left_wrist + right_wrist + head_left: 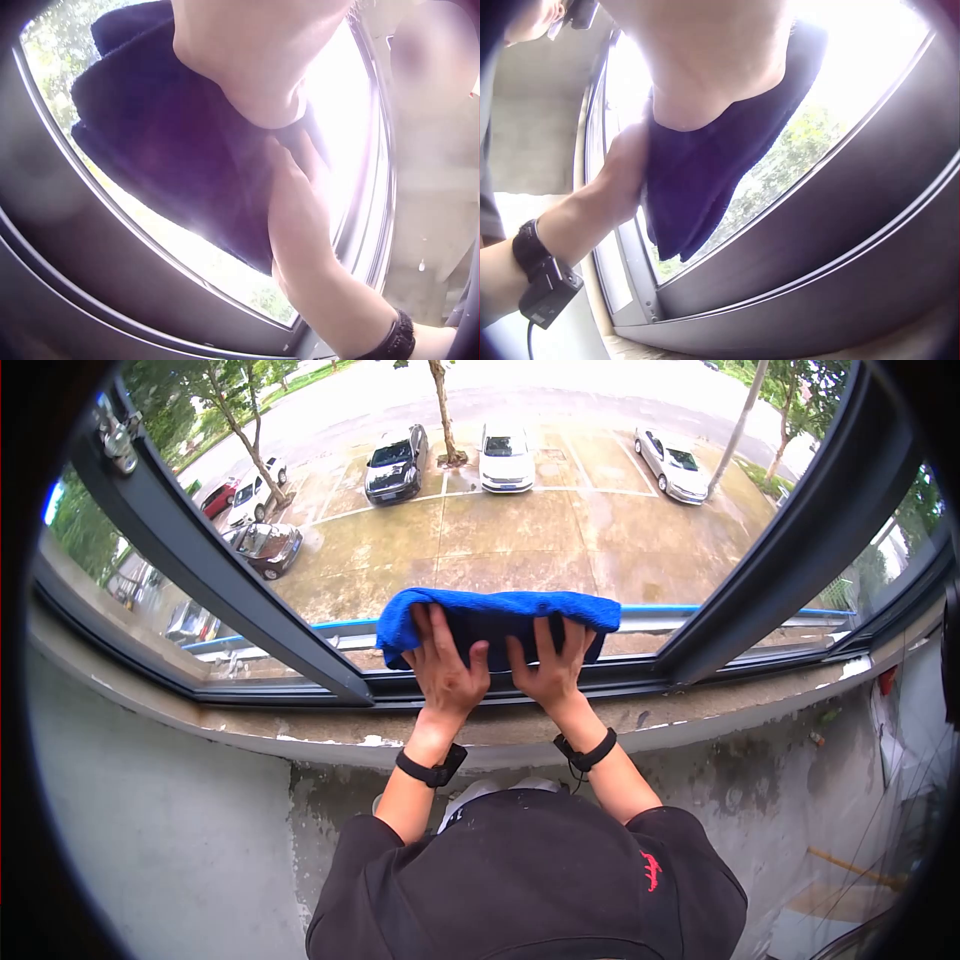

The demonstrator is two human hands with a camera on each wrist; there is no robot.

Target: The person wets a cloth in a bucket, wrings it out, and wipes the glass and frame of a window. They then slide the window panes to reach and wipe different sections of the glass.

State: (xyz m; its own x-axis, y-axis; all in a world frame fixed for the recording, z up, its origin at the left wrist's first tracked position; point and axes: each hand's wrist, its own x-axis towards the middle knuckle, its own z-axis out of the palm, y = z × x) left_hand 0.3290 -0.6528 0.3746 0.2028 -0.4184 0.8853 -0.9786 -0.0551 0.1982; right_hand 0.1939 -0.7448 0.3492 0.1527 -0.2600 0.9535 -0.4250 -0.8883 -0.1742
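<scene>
A blue cloth [500, 603], loosely folded, spans the lower middle of the window pane, its near face in shadow. My left hand [445, 670] presses on the cloth's left part with fingers extended upward. Toward the cloth's right end, my right hand [553, 665] lies against it the same way, the two thumbs pointing toward each other. From below, the left wrist view has the cloth [165, 127] dark against the bright glass, with the right hand [300, 214] at its edge. In the right wrist view, cloth layers [697, 180] hang beneath the hands.
Dark window frame bars [760, 550] slope up on both sides of the pane. A worn sill ledge [600, 725] runs below, above a grey wall [170, 790]. Parked cars [505, 457] and trees stand outside. Both wrists wear black straps [590, 752] with small cameras.
</scene>
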